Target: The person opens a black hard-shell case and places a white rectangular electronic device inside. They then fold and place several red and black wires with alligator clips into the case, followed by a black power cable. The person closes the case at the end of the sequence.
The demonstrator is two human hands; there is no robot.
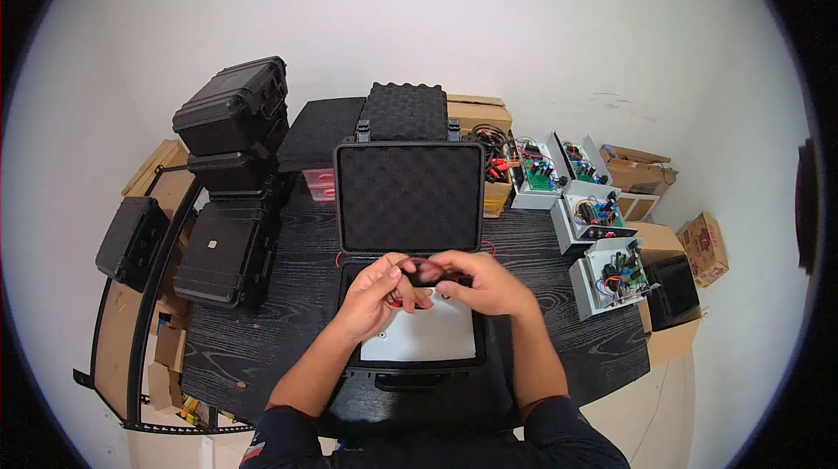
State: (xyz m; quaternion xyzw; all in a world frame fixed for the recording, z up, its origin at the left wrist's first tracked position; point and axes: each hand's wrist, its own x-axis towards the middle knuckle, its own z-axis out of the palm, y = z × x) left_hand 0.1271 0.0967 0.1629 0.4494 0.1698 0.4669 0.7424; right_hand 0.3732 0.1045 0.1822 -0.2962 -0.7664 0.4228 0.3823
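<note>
Right in front of me an open black hard case lies on the table, its raised lid lined with dark egg-crate foam. A white panel fills its lower half. Above that panel, my left hand pinches one side of a looped dark cable with a reddish tint. The fingers of my right hand close round its other side. Motion blur and my fingers hide most of the cable, so its ends cannot be made out. A bit of red shows under my left fingers.
Stacked black hard cases stand at the left beside a metal-framed rack. White housings with exposed circuit boards line the right side. Behind the lid are a box of clip leads, a foam block and pink drawers.
</note>
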